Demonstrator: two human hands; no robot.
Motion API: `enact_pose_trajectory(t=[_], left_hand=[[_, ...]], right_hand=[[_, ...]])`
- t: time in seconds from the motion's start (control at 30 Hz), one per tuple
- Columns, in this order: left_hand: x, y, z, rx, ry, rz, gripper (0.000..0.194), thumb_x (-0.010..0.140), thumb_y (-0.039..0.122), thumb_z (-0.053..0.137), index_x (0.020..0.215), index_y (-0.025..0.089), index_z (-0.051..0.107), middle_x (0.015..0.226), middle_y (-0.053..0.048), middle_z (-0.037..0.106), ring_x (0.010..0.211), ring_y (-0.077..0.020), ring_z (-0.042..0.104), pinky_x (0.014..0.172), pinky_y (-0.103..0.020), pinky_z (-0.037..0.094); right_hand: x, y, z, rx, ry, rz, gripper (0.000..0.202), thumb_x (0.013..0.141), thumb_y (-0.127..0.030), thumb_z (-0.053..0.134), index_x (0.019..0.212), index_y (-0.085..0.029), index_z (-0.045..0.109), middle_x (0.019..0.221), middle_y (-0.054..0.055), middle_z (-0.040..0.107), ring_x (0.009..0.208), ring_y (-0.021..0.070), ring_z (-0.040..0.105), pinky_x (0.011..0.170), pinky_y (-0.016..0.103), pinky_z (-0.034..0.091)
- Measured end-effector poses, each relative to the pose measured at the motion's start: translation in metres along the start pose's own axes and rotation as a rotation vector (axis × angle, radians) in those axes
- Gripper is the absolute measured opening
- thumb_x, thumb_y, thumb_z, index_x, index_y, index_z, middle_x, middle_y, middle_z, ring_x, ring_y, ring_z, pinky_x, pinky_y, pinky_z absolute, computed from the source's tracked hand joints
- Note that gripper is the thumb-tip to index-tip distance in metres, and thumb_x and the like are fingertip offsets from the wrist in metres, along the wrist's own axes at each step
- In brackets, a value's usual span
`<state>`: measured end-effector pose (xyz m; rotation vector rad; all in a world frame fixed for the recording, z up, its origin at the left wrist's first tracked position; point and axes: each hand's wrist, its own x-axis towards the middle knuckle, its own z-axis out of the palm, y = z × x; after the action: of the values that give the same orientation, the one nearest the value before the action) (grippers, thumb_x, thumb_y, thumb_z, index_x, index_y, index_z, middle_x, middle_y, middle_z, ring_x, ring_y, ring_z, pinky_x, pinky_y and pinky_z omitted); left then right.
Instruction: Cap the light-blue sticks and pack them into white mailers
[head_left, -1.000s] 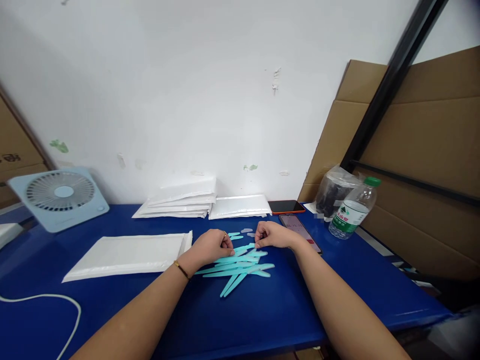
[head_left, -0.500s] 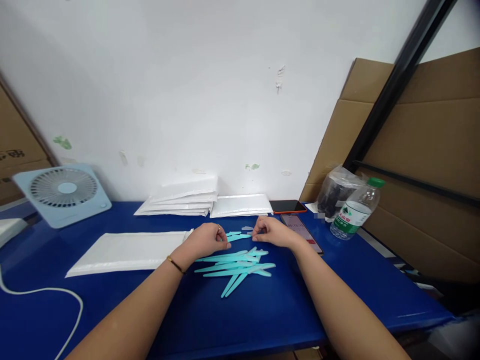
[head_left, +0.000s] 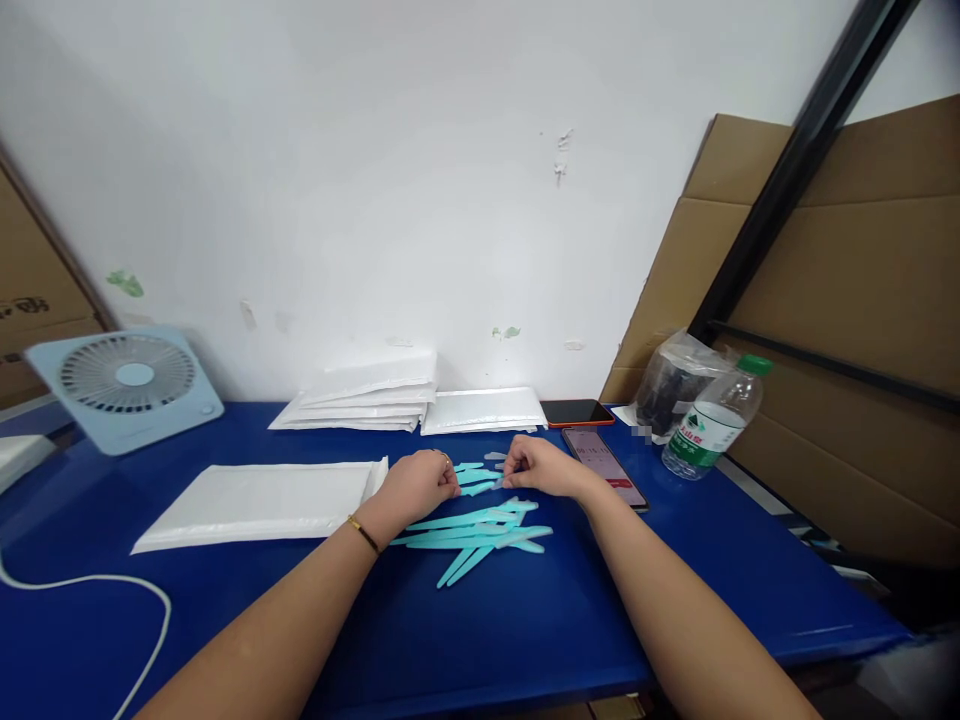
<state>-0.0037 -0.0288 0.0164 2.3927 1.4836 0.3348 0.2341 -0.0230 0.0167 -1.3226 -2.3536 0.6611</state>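
Observation:
Several flat turquoise sticks with pale translucent ends lie in a loose pile (head_left: 480,530) on the blue table. Beyond the pile, one turquoise stick (head_left: 478,489) spans the gap between my hands, with a few more just behind it. My left hand (head_left: 427,482) pinches its left end, fingers closed. My right hand (head_left: 529,466) is closed in a pinch at its pale right end. Left of my left hand lies a white padded envelope (head_left: 255,502).
Stacked white envelopes (head_left: 360,395) and a smaller stack (head_left: 486,410) stand by the wall. Two phones (head_left: 604,465), (head_left: 577,412) lie at the right, near a water bottle (head_left: 709,425) and a bagged dark object (head_left: 667,390). A blue fan (head_left: 133,385) and white cable (head_left: 161,610) are left.
Another turquoise stick now shows between my hands, nearer to me than the ones behind. My left hand has turned slightly, and some sticks in the pile have shifted a little.

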Motion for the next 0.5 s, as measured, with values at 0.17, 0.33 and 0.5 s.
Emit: enact_pose_trajectory(t=[0.17, 0.33, 0.5], left_hand=[[-0.002, 0.003, -0.005, -0.053, 0.090, 0.015, 0.020, 0.068, 0.041, 0.058, 0.075, 0.023, 0.064, 0.080, 0.000, 0.064, 0.071, -0.0147, 0.056, 0.055, -0.022, 0.033], [-0.007, 0.012, -0.004, -0.169, -0.100, 0.093, 0.032, 0.067, 0.050, 0.057, 0.076, 0.021, 0.066, 0.077, 0.000, 0.063, 0.064, -0.0131, 0.054, 0.052, -0.021, 0.034], [-0.007, 0.012, -0.001, -0.175, -0.177, 0.133, 0.022, 0.069, 0.039, 0.056, 0.074, 0.020, 0.067, 0.073, 0.000, 0.064, 0.063, -0.0123, 0.055, 0.053, -0.020, 0.034]], right_hand=[[-0.012, 0.008, -0.023, 0.018, -0.024, 0.072, 0.033, 0.061, -0.046, 0.067, 0.077, -0.017, 0.069, 0.077, 0.002, 0.061, 0.068, 0.0133, 0.052, 0.058, 0.022, 0.037], [-0.016, 0.002, -0.024, -0.007, -0.304, -0.014, 0.035, 0.053, -0.047, 0.072, 0.070, -0.017, 0.070, 0.070, 0.001, 0.060, 0.066, 0.0133, 0.052, 0.055, 0.021, 0.035], [-0.014, -0.001, -0.021, 0.055, -0.265, -0.040, 0.028, 0.063, -0.042, 0.068, 0.075, -0.017, 0.068, 0.077, 0.001, 0.060, 0.065, 0.0117, 0.052, 0.056, 0.020, 0.037]])
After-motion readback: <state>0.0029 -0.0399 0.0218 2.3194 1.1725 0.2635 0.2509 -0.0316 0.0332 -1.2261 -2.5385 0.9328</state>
